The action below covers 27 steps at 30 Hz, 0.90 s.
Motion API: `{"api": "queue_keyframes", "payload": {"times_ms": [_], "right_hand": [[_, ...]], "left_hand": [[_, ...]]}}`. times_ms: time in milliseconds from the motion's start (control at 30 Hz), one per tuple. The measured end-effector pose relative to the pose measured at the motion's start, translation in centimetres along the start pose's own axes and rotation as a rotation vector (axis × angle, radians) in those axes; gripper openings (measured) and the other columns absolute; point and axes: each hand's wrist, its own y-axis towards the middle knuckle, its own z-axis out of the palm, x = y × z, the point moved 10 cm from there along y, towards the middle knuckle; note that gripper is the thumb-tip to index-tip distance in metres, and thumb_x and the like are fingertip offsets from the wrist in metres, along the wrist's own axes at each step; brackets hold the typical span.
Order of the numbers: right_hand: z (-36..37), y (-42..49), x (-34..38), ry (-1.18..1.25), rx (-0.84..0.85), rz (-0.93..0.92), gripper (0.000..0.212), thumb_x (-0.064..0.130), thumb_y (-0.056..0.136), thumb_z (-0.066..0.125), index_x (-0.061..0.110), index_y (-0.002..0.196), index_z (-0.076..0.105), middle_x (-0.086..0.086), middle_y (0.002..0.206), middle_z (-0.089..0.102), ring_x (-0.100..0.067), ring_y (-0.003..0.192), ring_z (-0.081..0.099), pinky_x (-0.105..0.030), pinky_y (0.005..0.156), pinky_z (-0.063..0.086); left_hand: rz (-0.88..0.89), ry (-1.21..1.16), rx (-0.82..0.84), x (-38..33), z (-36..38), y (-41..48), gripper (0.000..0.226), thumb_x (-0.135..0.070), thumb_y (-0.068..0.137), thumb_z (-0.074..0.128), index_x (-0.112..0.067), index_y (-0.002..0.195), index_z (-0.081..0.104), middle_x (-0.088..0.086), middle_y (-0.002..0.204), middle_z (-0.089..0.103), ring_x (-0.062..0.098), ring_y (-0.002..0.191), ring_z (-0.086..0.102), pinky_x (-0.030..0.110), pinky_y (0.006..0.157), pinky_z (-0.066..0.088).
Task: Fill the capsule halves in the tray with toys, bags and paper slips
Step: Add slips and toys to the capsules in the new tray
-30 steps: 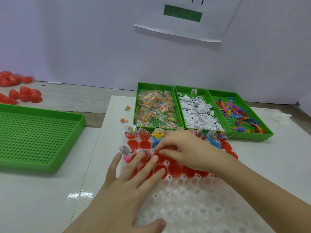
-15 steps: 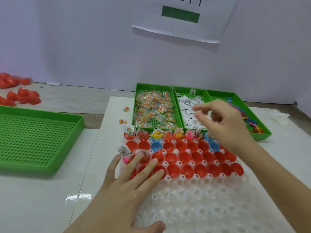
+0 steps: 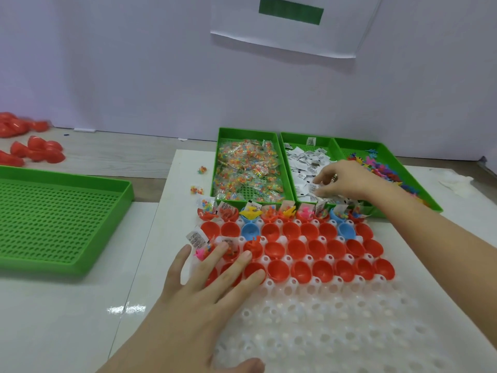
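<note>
Fetching a slip, by the look of it. Reaching with the right hand (image 3: pixel 347 181) into the slips bin (image 3: pixel 297 143), fingertips (image 3: pixel 318 181) drawn together just over the slips (image 3: pixel 301 168), seemingly pinching 1; not clear enough to be sure. Steadying the tray (image 3: pixel 322 332) with the left hand (image 3: pixel 209 289), fingers spread flat across the near-left capsule halves (image 3: pixel 295 249).

Lift only 1 slip and shake any clinging extras off over the bin. Drop it into the next half lacking one, probably the row 3 half holding only a red toy (image 3: pixel 252 244), just beyond the left fingertips. Hold the left palm down to stop the light tray sliding, but lift fingers off any half due for filling. Avoid brushing the back row (image 3: pixel 285 214), piled high with toys, bags and slips and standing directly between bin and open halves; pass above, not through.

Around: bags bin (image 3: pixel 219 157) left of the slips bin, toys bin (image 3: pixel 352 146) right of it, all 3 just behind the tray. 2 loose bags (image 3: pixel 201 169) lying left of the bags bin. Large green tray (image 3: pixel 53 216) off to the left, well apart, with loose red halves (image 3: pixel 35 152) beyond. White sheet (image 3: pixel 290 41) on the wall. Crumpled tissue (image 3: pixel 454 181) far right.
</note>
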Motion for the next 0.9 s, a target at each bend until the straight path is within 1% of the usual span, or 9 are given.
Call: {"api": "queue_keyframes", "payload": {"times_ms": [133, 233, 333, 500, 600, 667, 733, 800, 900], "right_hand": [[-0.1, -0.1, 0.4, 0.023, -0.066, -0.054, 0.003, 0.022, 0.084, 0.073, 0.022, 0.086, 0.072, 0.007, 0.089, 0.069, 0.003, 0.074, 0.056, -0.015, 0.058, 0.039], [-1.3, -0.5, 0.1, 0.09, -0.145, -0.042, 0.006, 0.025, 0.082, 0.074, 0.025, 0.078, 0.071, 0.012, 0.086, 0.066, 0.004, 0.075, 0.052, -0.024, 0.064, 0.039], [-2.7, -1.2, -0.6, 0.219, -0.223, -0.02, 0.012, 0.031, 0.079, 0.077, 0.025, 0.072, 0.068, 0.013, 0.08, 0.065, 0.001, 0.072, 0.053, -0.022, 0.059, 0.037], [-4.8, -2.3, -2.9, 0.375, -0.389, 0.051, 0.013, 0.03, 0.081, 0.075, 0.017, 0.083, 0.071, 0.004, 0.079, 0.068, -0.008, 0.065, 0.057, -0.024, 0.059, 0.043], [-5.9, -3.6, -3.5, 0.549, -0.507, 0.069, 0.02, 0.027, 0.083, 0.074, 0.01, 0.094, 0.072, 0.002, 0.076, 0.067, -0.009, 0.059, 0.054, -0.016, 0.052, 0.044], [-6.5, -5.1, -2.1, 0.633, -0.57, 0.015, 0.02, 0.029, 0.082, 0.075, 0.012, 0.093, 0.072, 0.0, 0.08, 0.069, -0.011, 0.066, 0.058, -0.019, 0.06, 0.048], [-6.4, -6.9, 1.2, 0.699, -0.546, -0.106, 0.015, 0.031, 0.08, 0.076, 0.019, 0.087, 0.072, 0.0, 0.083, 0.073, -0.009, 0.072, 0.061, -0.021, 0.065, 0.05], [-4.8, -8.9, 5.5, 0.743, -0.419, -0.252, 0.012, 0.034, 0.077, 0.075, 0.024, 0.083, 0.071, 0.006, 0.082, 0.074, -0.001, 0.066, 0.063, -0.014, 0.059, 0.049], [-1.3, -11.3, 10.2, 0.656, -0.244, -0.358, 0.005, 0.03, 0.076, 0.075, 0.027, 0.079, 0.073, 0.008, 0.077, 0.073, -0.014, 0.068, 0.066, -0.025, 0.062, 0.054]], "left_hand": [[0.002, -0.019, 0.0, -0.1, 0.0, -0.1, 0.084, -0.079, 0.083, 0.007, -0.034, 0.133, 0.057, -0.003, 0.14, 0.053, 0.031, 0.128, 0.049, 0.047, 0.099, 0.026], [0.006, -0.044, -0.01, -0.1, -0.3, -0.2, 0.081, -0.081, 0.081, 0.015, -0.035, 0.135, 0.055, -0.003, 0.142, 0.051, 0.031, 0.131, 0.045, 0.047, 0.1, 0.024], [0.008, -0.07, 0.0, -0.1, -0.4, -0.3, 0.083, -0.082, 0.073, 0.027, -0.035, 0.137, 0.053, -0.004, 0.145, 0.048, 0.031, 0.135, 0.041, 0.049, 0.101, 0.022], [0.01, -0.12, 0.021, -0.2, -0.5, -0.6, 0.083, -0.081, 0.074, 0.031, -0.038, 0.144, 0.042, -0.005, 0.153, 0.036, 0.029, 0.143, 0.027, 0.052, 0.105, 0.014], [0.007, -0.162, 0.026, -0.2, -0.5, -0.7, 0.082, -0.081, 0.075, 0.031, -0.041, 0.147, 0.034, -0.006, 0.156, 0.028, 0.028, 0.146, 0.017, 0.053, 0.108, 0.005], [0.002, -0.185, 0.022, -0.1, -0.5, -0.7, 0.083, -0.082, 0.076, 0.031, -0.043, 0.149, 0.028, -0.008, 0.158, 0.021, 0.026, 0.148, 0.009, 0.055, 0.109, -0.001], [-0.003, -0.181, 0.02, -0.1, -0.6, -0.7, 0.082, -0.082, 0.076, 0.03, -0.043, 0.149, 0.028, -0.008, 0.158, 0.02, 0.026, 0.148, 0.009, 0.055, 0.109, -0.002], [-0.004, -0.2, 0.018, 0.0, -0.6, -0.8, 0.082, -0.082, 0.076, 0.03, -0.044, 0.149, 0.027, -0.009, 0.159, 0.017, 0.026, 0.148, 0.005, 0.055, 0.11, -0.004], [-0.004, -0.224, -0.013, 0.1, -0.7, -0.8, 0.082, -0.082, 0.077, 0.029, -0.045, 0.149, 0.023, -0.011, 0.159, 0.013, 0.024, 0.149, 0.001, 0.054, 0.111, -0.007]]}}
